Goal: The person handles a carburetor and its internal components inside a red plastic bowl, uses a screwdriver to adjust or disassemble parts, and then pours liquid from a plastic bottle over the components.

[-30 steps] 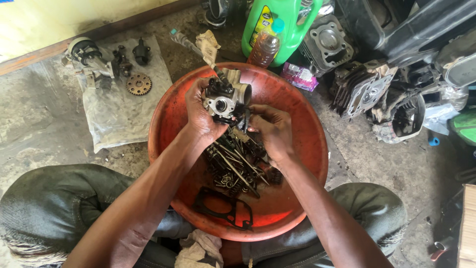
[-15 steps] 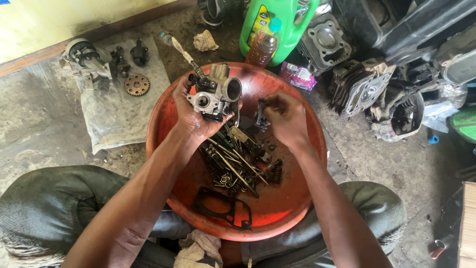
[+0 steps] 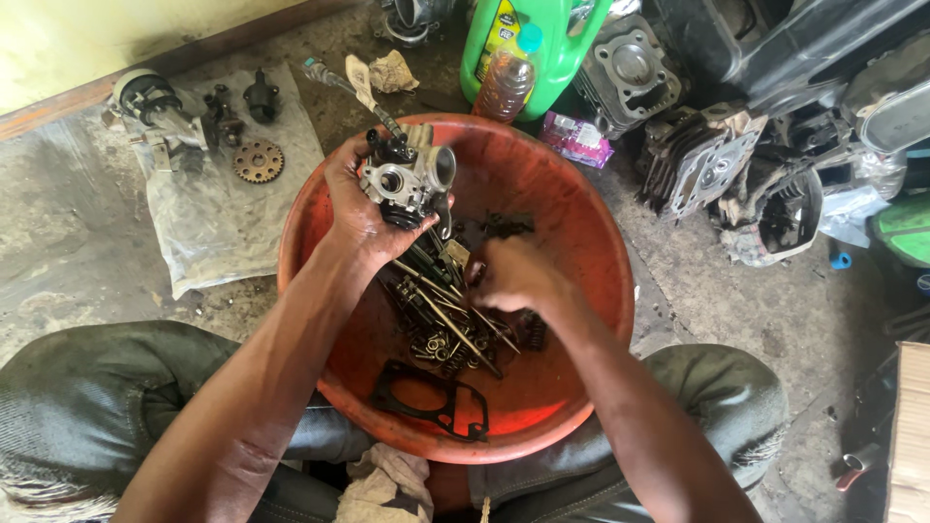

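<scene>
The carburetor (image 3: 409,177), a grey metal body with a round open throat on its right side and a dark cable fitting on top, sits in the left hand (image 3: 363,208) above the far left part of the orange plastic basin (image 3: 581,242). It is lifted clear of the basin floor, and the fingers wrap around its left and lower sides, with the thumb at its lower edge. That hand is closed in a firm hold on the part, wrist bent back a little, forearm rising from the lower left across the knee.

The right hand (image 3: 518,276) lies lower and nearer the basin's middle, back upward, fingers curled down and drawn together into the pile of bolts and studs (image 3: 441,315). Whether it pinches a piece cannot be told, since the fingertips are hidden under the hand. Its forearm comes in from the lower right.

A black gasket (image 3: 431,402) lies flat on the basin floor at the near side, just beyond the bolts. The basin rests between the person's knees, which are clad in grey-green trousers (image 3: 87,387).

On the concrete floor to the left, a sprocket (image 3: 258,161) rests on a dirty plastic sheet (image 3: 232,232). Behind the basin stand a green jug (image 3: 542,39) and a brown bottle (image 3: 506,77), and to the right lies a finned cylinder head (image 3: 702,174).
</scene>
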